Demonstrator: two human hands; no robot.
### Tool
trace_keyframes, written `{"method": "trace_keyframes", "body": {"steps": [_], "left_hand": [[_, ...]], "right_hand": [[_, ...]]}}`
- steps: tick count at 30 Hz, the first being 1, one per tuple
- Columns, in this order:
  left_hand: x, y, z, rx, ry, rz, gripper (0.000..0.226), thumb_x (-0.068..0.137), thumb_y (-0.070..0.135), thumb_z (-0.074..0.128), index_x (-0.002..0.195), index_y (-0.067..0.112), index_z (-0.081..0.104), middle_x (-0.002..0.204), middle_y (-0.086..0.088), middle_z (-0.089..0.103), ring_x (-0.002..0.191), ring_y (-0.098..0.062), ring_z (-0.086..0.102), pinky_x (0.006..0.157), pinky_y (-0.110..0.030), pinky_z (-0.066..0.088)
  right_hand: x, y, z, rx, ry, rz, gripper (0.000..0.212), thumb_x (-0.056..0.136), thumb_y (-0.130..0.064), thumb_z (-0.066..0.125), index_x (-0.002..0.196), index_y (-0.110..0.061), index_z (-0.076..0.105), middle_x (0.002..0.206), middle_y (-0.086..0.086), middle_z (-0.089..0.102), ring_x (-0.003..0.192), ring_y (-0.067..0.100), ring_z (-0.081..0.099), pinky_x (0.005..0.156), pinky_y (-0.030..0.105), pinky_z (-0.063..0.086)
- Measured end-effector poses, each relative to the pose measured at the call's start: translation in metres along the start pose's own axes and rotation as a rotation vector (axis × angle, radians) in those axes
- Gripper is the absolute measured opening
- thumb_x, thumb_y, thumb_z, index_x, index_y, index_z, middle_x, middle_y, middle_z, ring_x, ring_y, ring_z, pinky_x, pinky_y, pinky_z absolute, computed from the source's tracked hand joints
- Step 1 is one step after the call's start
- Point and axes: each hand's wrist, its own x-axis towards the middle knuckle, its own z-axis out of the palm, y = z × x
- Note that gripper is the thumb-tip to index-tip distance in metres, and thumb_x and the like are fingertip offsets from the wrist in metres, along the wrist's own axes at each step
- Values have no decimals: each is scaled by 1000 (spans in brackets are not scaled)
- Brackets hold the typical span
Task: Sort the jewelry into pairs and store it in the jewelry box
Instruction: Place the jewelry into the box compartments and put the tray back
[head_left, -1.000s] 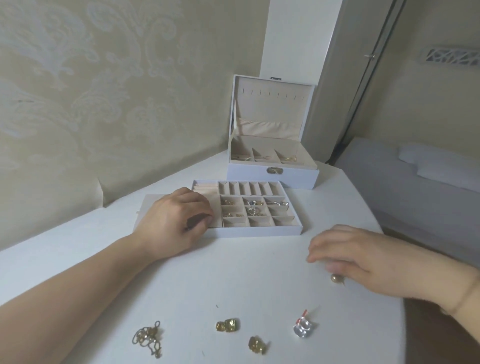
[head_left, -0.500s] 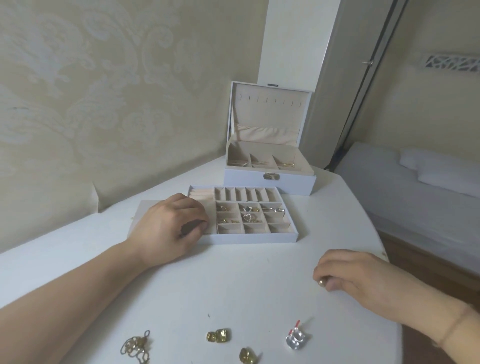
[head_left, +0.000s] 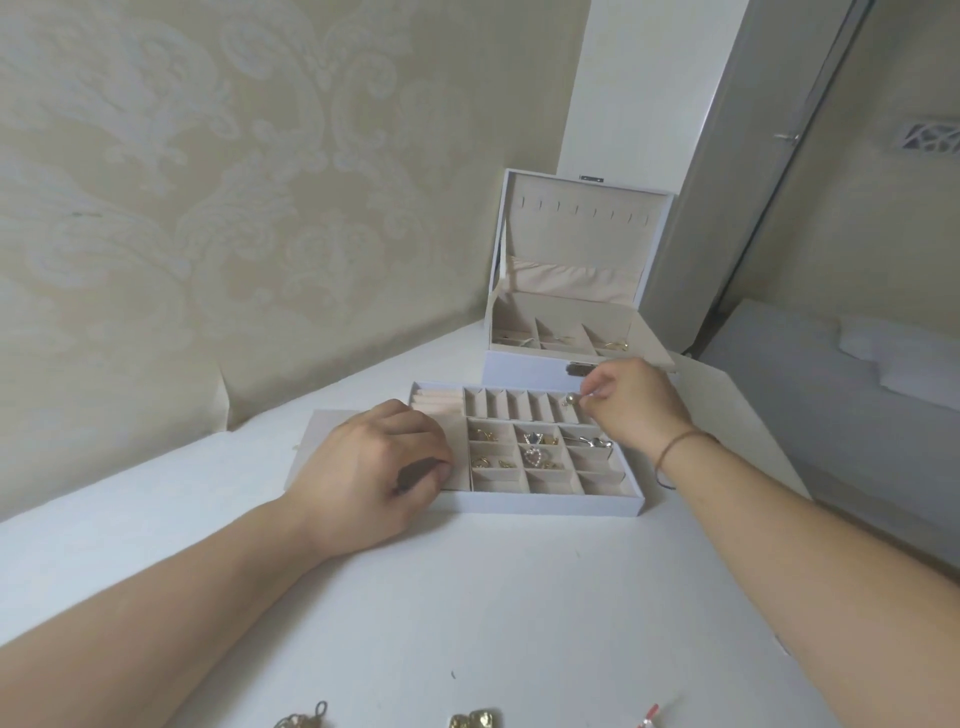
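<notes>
A white divided tray (head_left: 540, 503) lies on the white table, with gold and silver pieces in several of its compartments. My right hand (head_left: 636, 402) pinches a small pearl earring (head_left: 570, 399) over the tray's far right narrow slots. My left hand (head_left: 371, 470) rests on the tray's left end, fingers curled against its padded ring rolls. Behind the tray stands the open white jewelry box (head_left: 524, 364), its lid upright and a few pieces in its bottom compartments.
Loose jewelry lies at the near table edge: a gold chain piece (head_left: 304, 718), a pair of gold square earrings (head_left: 475, 719) and a clear piece with a red tip (head_left: 648, 719). A bed (head_left: 841, 374) stands beyond the table's right edge. A wall runs along the left.
My right hand lifted the pearl earring from the table near the right edge and carried it forward over the tray's far slots. My left hand stayed on the tray.
</notes>
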Motion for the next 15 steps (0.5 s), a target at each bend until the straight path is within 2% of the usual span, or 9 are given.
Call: {"method": "trace_keyframes", "body": {"steps": [2, 5, 10, 12, 15], "left_hand": [[0, -1, 1, -7, 0, 0, 19, 86, 29, 53, 87, 25, 72, 92, 15, 68, 85, -16, 59, 70, -31, 52], [0, -1, 2, -13, 2, -3, 18, 86, 29, 54, 88, 26, 72, 93, 15, 67, 85, -17, 59, 70, -32, 52], [1, -1, 2, -22, 1, -2, 19, 87, 29, 53, 87, 25, 71, 92, 14, 67, 85, -18, 59, 70, -33, 52], [1, 0, 2, -19, 1, -2, 19, 86, 29, 53, 87, 26, 71, 91, 14, 67, 84, -18, 58, 70, -33, 52], [1, 0, 2, -15, 4, -4, 18, 86, 29, 53, 86, 26, 71, 91, 14, 67, 84, -18, 58, 69, -33, 52]], "right_hand": [[2, -4, 7, -102, 24, 10, 19, 83, -21, 63, 66, -30, 63, 89, -4, 70, 84, 23, 66, 78, 33, 56], [0, -8, 11, -178, 20, -20, 19, 86, -20, 59, 70, -30, 63, 89, -6, 68, 85, 23, 64, 72, 28, 53], [4, -3, 6, -91, 17, 15, 22, 79, -14, 53, 69, -28, 68, 76, -10, 69, 76, 20, 65, 71, 31, 56], [6, -2, 2, -52, 38, 0, 23, 81, -13, 53, 72, -29, 68, 82, -10, 70, 79, 18, 65, 74, 32, 56], [7, -5, 2, -109, 0, -164, 18, 86, -20, 58, 86, -32, 71, 95, -12, 66, 90, 14, 61, 80, 28, 51]]}}
